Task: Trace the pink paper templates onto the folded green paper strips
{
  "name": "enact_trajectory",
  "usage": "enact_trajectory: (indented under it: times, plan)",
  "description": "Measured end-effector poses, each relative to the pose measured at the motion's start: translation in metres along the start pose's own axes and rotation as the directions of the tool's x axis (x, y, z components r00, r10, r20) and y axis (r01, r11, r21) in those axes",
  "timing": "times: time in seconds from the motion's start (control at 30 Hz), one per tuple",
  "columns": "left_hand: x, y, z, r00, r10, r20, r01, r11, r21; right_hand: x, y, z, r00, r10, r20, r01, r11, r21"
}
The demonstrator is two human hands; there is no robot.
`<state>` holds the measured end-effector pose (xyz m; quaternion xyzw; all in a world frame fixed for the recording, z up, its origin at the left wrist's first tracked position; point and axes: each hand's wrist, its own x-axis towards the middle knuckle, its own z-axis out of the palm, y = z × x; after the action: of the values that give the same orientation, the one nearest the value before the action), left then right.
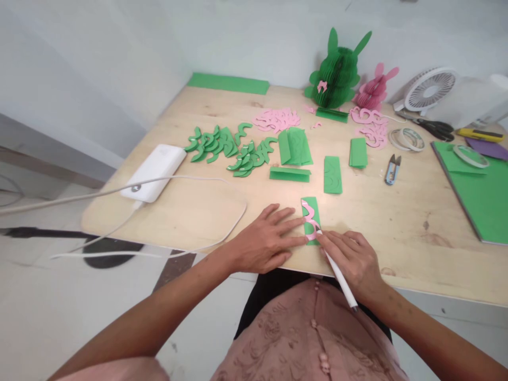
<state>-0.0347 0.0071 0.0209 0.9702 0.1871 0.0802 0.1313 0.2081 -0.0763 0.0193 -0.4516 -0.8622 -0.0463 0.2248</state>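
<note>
My right hand (353, 262) is closed around a white pen (340, 280), its tip at the edge of a pink curved paper cutout (310, 211). That cutout lies on a small green paper strip (313, 202) near the table's front edge. Fingers spread, my left hand (270, 238) lies flat, its fingertips touching the cutout and the strip's left side. Just beyond sits another green piece (332, 177) with curved outlines drawn on it. A folded green strip (290, 174) and stacked green papers (294, 147) are farther left.
Curved green cutouts (214, 143) and pink cutouts (278, 119) lie in piles. A white power bank (154, 172) trails cables at left. Thread snips (392, 170), tape rolls (408, 139), black scissors (434, 128), a yellow cutter (480, 135) and a fan (431, 90) are right. A green paper rabbit (337, 74) stands behind.
</note>
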Motion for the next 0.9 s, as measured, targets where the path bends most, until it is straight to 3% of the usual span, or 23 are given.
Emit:
enact_trajectory:
  times: [0.17, 0.37, 0.57, 0.73, 0.9]
  plan:
    - [0.0, 0.0, 0.0, 1.0, -0.005, 0.005, 0.005, 1.0, -0.015, 0.006, 0.001, -0.003, 0.985, 0.152, -0.079, -0.132, 0.967, 0.217]
    - [0.0, 0.0, -0.001, 1.0, -0.003, 0.012, 0.003, 1.0, -0.03, 0.011, -0.004, -0.001, 0.895, 0.445, -0.028, -0.392, 0.815, 0.427]
    - [0.0, 0.0, 0.0, 1.0, -0.008, 0.0, 0.008, 0.999, -0.043, 0.015, -0.007, 0.008, 0.85, 0.527, 0.006, -0.464, 0.741, 0.486]
    - [0.0, 0.0, -0.001, 1.0, -0.004, -0.005, 0.004, 0.999, -0.051, 0.015, -0.006, 0.008, 0.786, 0.618, -0.01, -0.499, 0.644, 0.579]
    - [-0.001, 0.0, -0.001, 1.0, -0.002, -0.01, 0.001, 0.999, -0.053, 0.015, -0.008, 0.008, 0.757, 0.65, 0.058, -0.566, 0.609, 0.556]
